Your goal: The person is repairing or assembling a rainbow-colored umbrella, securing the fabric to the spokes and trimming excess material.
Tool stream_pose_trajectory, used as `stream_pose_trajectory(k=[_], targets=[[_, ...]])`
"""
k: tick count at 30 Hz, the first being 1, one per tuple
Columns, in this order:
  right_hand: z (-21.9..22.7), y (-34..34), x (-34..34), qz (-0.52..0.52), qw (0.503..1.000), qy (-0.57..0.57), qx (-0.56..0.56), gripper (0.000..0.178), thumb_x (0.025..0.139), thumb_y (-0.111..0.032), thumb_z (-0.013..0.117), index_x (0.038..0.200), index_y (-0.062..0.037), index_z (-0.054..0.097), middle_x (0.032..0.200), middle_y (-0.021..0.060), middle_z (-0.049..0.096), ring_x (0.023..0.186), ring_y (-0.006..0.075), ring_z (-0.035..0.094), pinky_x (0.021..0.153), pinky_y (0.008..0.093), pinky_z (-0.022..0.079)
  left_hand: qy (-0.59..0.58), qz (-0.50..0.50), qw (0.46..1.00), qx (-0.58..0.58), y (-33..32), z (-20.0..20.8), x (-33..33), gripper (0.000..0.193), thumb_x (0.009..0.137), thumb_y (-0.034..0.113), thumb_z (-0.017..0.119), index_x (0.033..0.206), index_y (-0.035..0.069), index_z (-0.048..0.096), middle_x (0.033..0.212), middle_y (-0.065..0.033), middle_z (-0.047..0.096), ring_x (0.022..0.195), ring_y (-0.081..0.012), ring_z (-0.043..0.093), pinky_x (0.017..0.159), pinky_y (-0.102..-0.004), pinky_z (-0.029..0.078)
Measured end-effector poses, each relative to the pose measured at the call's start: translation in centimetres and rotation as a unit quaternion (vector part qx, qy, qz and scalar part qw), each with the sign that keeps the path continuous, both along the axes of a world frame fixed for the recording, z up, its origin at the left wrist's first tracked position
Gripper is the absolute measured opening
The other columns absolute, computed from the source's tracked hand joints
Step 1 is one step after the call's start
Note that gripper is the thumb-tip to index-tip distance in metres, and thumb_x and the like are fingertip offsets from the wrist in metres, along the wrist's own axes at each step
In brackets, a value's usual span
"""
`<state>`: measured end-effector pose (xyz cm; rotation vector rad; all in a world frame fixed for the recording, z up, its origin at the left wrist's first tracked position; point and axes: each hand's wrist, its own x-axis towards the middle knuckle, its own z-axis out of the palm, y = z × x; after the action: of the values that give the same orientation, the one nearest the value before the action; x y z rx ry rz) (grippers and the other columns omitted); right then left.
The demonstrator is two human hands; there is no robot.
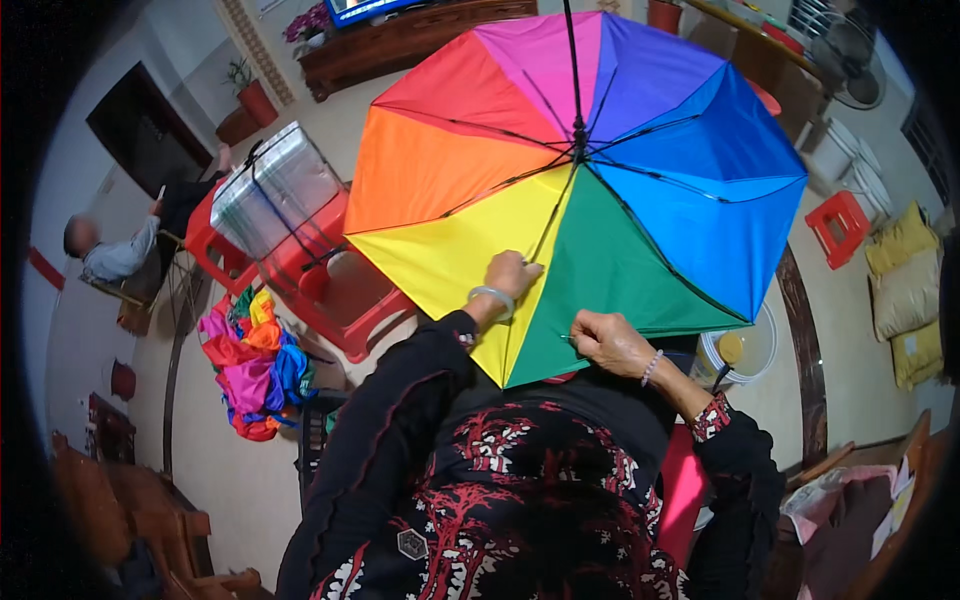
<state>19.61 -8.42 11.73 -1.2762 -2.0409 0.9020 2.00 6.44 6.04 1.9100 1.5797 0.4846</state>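
Note:
An open rainbow umbrella (640, 240) lies in front of me with its inner side toward me, showing black ribs and a black shaft (571, 70) that points away. My left hand (508, 278) is closed on an umbrella rib along the seam between the yellow and green panels. Over the green panel, close to the umbrella's near edge, my right hand (612, 345) is closed in a pinch. A tiny, thin, pale thing shows at its fingertips, too small to name.
A colourful heap of cloth (250, 370) sits at left, beside red plastic stools (345, 300) bearing a strapped silvery box (275, 190). A seated person (130, 250) is farther left. At right are a clear bucket (765, 350), a red stool (838, 228) and stuffed sacks (903, 290).

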Motion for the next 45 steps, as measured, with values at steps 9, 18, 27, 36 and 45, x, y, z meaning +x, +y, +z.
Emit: stream_pose_trajectory(k=[9,18,27,36,45], targets=[[-3.4,-0.8,-0.5,-0.024,0.99,0.046,-0.131,0.01,0.077,-0.009,0.05,0.071,-0.0005,0.049,0.055,0.0065,0.048,0.049,0.0136,0.047,0.046,0.0313,0.04,0.028,0.032,0.999,0.004,-3.2,-1.9,1.6,0.034,0.066,0.028,0.068,0.078,-0.003,0.061,0.077,-0.022,0.061,0.071,-0.0362,0.06,0.066,-0.0423,0.047],[-3.9,-0.6,-0.1,-0.039,0.979,0.06,-0.189,0.01,0.078,-0.007,0.05,0.07,-0.0015,0.048,0.057,0.0017,0.046,0.048,0.0092,0.045,0.041,0.0269,0.043,0.096,0.011,0.973,0.208,-3.7,-5.0,3.1,0.018,0.077,0.019,0.054,0.08,0.002,0.054,0.075,-0.0194,0.058,0.066,-0.0358,0.06,0.061,-0.0442,0.049],[-4.1,-0.5,-0.1,-0.04,0.947,0.076,-0.31,0.009,0.08,-0.009,0.051,0.074,-0.0024,0.048,0.065,0.0013,0.047,0.053,0.0088,0.048,0.044,0.0269,0.051,0.114,-0.023,0.969,0.22,-3.9,-4.5,2.4,0.018,0.082,0.015,0.043,0.077,0.0,0.052,0.071,-0.0208,0.059,0.064,-0.0357,0.06,0.056,-0.0446,0.049],[-3.1,-0.9,-0.1,-0.054,0.905,0.126,-0.402,0.009,0.082,-0.012,0.052,0.08,-0.0035,0.051,0.072,0.0008,0.051,0.064,0.0074,0.051,0.048,0.0253,0.052,0.102,-0.029,0.978,0.178,-4.5,-4.1,1.4,0.02,0.081,0.017,0.046,0.078,-0.001,0.054,0.071,-0.022,0.059,0.067,-0.0368,0.06,0.059,-0.0452,0.048],[-3.6,-0.8,0.1,-0.109,0.859,0.196,-0.461,0.007,0.082,-0.011,0.053,0.083,-0.0044,0.052,0.074,0.0013,0.053,0.065,0.0075,0.052,0.05,0.026,0.052,0.042,0.024,0.999,-0.018,-4.7,-2.5,1.1,0.022,0.072,0.016,0.058,0.082,-0.002,0.06,0.083,-0.0246,0.061,0.08,-0.0391,0.059,0.072,-0.0442,0.048]])
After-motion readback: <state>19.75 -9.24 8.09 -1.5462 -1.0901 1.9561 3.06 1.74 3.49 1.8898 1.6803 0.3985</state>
